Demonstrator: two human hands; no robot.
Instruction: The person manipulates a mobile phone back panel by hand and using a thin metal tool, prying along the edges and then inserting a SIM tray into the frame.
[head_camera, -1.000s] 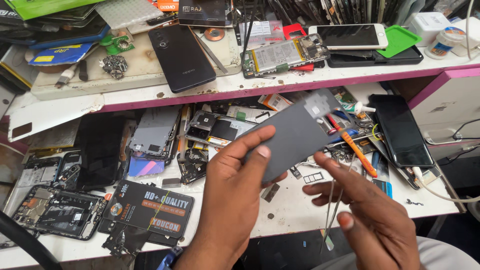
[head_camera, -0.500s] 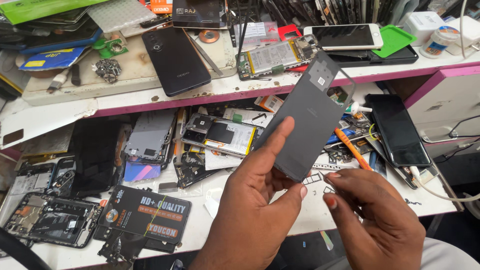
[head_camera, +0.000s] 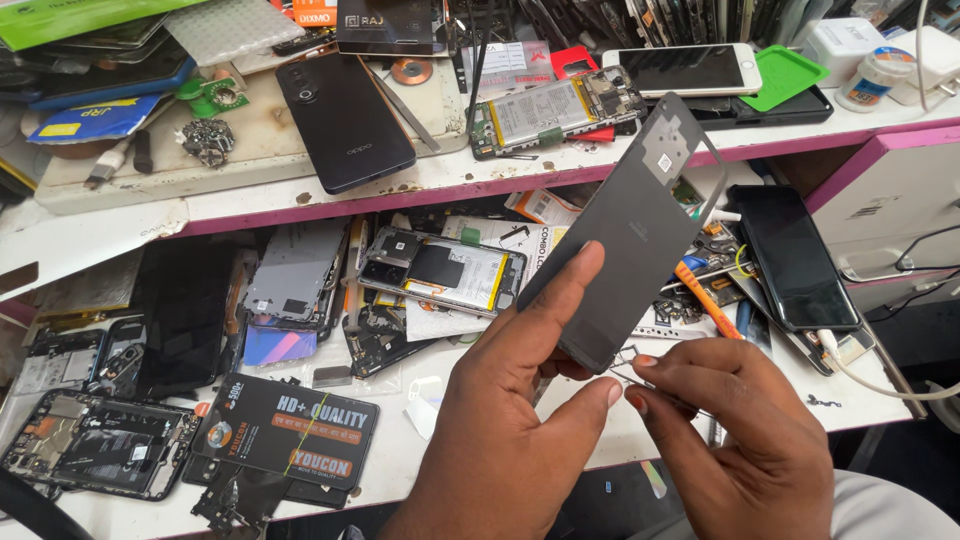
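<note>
My left hand (head_camera: 520, 420) holds a dark grey phone back panel (head_camera: 630, 235) upright and tilted, thumb on its lower front face and fingers behind it. My right hand (head_camera: 740, 440) pinches a thin metal tool (head_camera: 640, 378) against the panel's lower right corner. An opened phone with its battery showing (head_camera: 445, 270) lies on the white bench behind the panel.
A black phone (head_camera: 345, 120) and another opened phone (head_camera: 555, 110) lie on the raised shelf. A dark phone with a white cable (head_camera: 795, 255) sits at right. Phone frames (head_camera: 100, 440), a black packet (head_camera: 290, 430) and loose parts crowd the bench at left.
The panel has been raised and swung more upright. My right hand has moved up to its lower corner with the thin tool.
</note>
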